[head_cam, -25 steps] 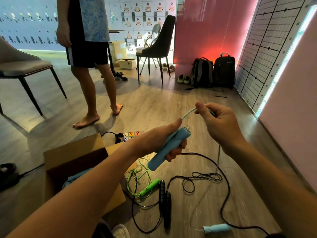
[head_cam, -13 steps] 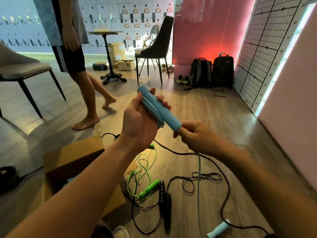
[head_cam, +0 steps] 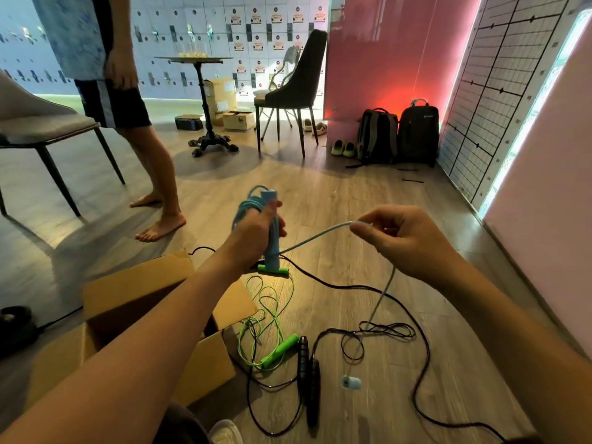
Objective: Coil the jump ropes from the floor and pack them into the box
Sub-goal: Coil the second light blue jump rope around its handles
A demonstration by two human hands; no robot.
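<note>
My left hand [head_cam: 258, 229] grips an upright blue jump-rope handle [head_cam: 271, 248] with several loops of blue cord [head_cam: 248, 203] gathered against it. My right hand [head_cam: 397, 238] pinches the same blue cord [head_cam: 317, 237] out to the right; the cord drops from there to the floor. The rope's second blue handle [head_cam: 350, 382] lies on the floor below. A green jump rope [head_cam: 272, 318] and a black jump rope [head_cam: 307, 373] lie tangled on the wood floor. The open cardboard box [head_cam: 134, 290] stands at lower left, under my left forearm.
A barefoot person [head_cam: 150, 155] stands at the upper left beside a grey chair [head_cam: 41, 126]. Behind are a pedestal table [head_cam: 205, 100], a dark chair [head_cam: 294, 94], two backpacks [head_cam: 397, 136] and shoes [head_cam: 344, 149]. A black cable [head_cam: 423, 363] crosses the floor.
My left hand turned the blue handle upright with more cord looped on it. My right hand swung out to the right, pulling cord along; the loose blue handle slid closer across the floor. The person stepped left.
</note>
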